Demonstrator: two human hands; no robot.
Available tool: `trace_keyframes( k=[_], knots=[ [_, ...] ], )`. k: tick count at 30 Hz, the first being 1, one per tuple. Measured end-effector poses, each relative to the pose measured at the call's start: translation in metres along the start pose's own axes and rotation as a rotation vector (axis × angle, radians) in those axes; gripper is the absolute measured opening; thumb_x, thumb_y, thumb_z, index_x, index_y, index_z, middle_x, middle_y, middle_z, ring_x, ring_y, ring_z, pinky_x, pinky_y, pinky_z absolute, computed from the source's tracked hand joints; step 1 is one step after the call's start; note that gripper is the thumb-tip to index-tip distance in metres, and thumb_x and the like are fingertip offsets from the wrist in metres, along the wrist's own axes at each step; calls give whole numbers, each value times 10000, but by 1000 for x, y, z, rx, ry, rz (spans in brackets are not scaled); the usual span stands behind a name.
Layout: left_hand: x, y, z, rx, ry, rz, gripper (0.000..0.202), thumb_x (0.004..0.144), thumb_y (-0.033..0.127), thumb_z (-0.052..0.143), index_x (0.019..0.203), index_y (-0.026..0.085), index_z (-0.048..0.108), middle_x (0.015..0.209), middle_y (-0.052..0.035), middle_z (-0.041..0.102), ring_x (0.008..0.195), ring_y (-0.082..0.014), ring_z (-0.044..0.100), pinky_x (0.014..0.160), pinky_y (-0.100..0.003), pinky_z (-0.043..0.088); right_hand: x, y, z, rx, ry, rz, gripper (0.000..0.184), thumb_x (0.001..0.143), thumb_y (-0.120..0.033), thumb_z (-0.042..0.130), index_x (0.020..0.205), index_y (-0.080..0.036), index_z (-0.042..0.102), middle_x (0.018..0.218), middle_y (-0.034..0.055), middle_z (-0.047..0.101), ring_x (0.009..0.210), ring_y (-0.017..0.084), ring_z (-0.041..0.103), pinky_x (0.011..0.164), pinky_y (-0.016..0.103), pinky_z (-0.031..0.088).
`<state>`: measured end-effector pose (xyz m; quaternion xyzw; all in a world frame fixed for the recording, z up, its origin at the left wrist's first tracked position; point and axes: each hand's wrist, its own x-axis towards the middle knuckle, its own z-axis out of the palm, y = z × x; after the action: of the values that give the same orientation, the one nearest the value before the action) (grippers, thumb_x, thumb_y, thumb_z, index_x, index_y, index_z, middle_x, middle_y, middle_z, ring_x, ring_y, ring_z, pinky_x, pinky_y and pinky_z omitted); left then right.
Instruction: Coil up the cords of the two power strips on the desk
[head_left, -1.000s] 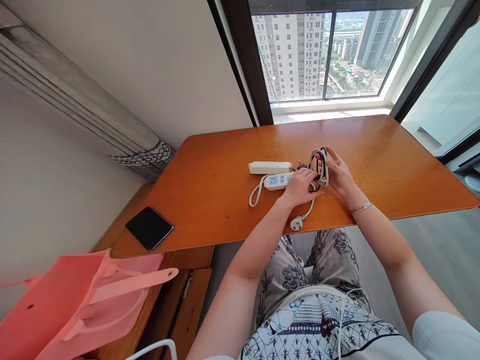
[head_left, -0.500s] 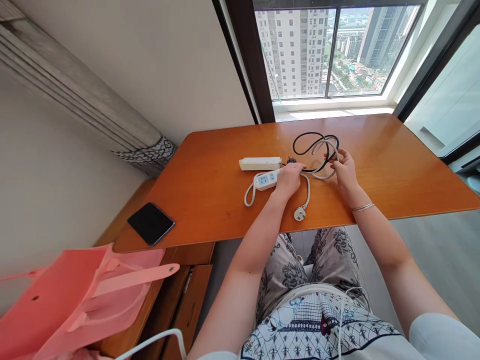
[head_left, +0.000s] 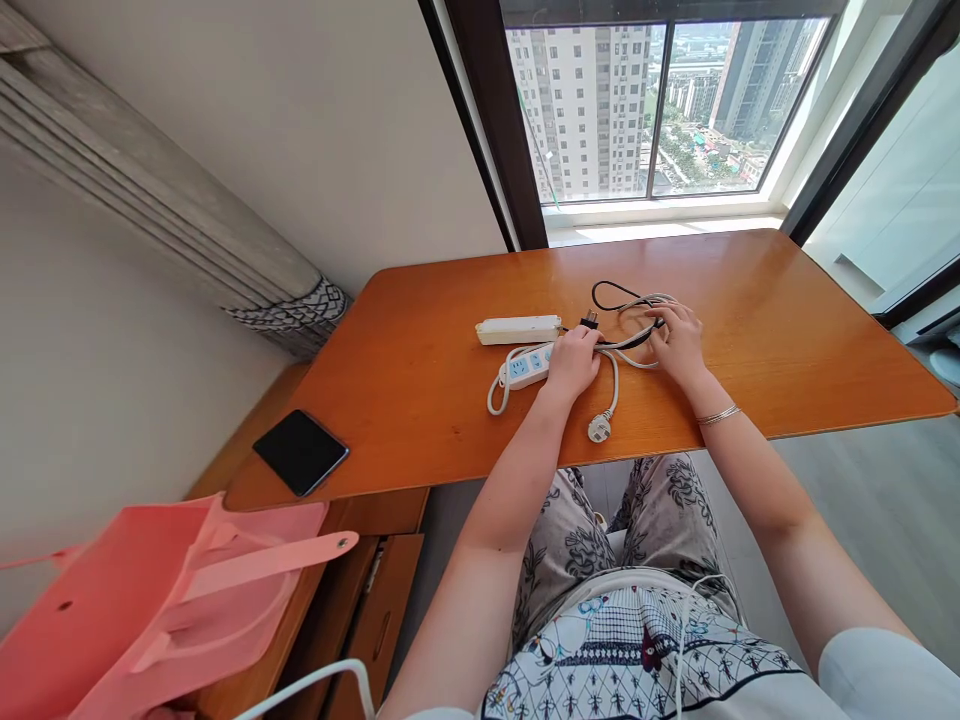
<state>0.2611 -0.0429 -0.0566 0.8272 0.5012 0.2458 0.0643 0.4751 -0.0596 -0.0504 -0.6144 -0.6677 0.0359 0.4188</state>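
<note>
My left hand (head_left: 576,362) is closed at the right end of a white power strip (head_left: 527,367) with blue sockets, its fingers around the cords there. A black plug (head_left: 589,320) sticks up just past those fingers. My right hand (head_left: 677,343) pinches a bundle of black cord (head_left: 616,286) and white cord (head_left: 628,357) that runs between both hands. Behind the strip lies a second, longer white power strip (head_left: 519,330), seen from its side. A white plug (head_left: 599,428) rests near the table's front edge on its own short length of cord.
The wooden table (head_left: 420,400) stretches to the window (head_left: 600,110) at the back. A black tablet (head_left: 301,452) lies at its left corner. Beside it, a pink bag (head_left: 180,590) sits lower left, by a drawer unit (head_left: 375,610).
My right hand has moved slightly left and down, drawing the cord bundle in. The black loop at the back has become smaller and flatter. My left hand stays nearly in place.
</note>
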Motion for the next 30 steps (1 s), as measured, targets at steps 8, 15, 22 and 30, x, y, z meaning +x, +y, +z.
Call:
trace_keyframes(
  k=[8,15,22,30],
  knots=[
    [-3,5,-8,24,-46,-68,300,897,176,625,1180,225,712,1257,-119,642,1014,-300,686,856,-423,547,-1,1,4,-125,-211,63,440,810,-105,514,1191,-218,701,1346,139,678,1276,299,585,1110,512,333],
    [0,7,-23,79,76,-174,132,956,232,598,993,236,726,1105,-93,723,1102,-295,636,952,-440,480,-2,-3,1,-142,-117,46,414,784,-96,521,1154,-194,679,1261,164,678,1196,322,589,1058,486,378],
    [-1,8,-23,85,82,-160,114,939,200,613,953,241,719,1078,-89,737,1096,-300,630,954,-447,454,-8,-16,0,-167,-226,-102,254,860,-194,570,1042,-203,748,1145,119,748,1191,323,575,1021,460,380],
    [0,7,-20,57,111,-154,118,945,231,605,979,241,717,1075,-99,741,1082,-316,624,940,-460,449,-12,-15,8,-277,-409,-193,307,896,-205,605,1152,-219,773,1213,117,753,1186,336,581,1067,528,322]
  ],
)
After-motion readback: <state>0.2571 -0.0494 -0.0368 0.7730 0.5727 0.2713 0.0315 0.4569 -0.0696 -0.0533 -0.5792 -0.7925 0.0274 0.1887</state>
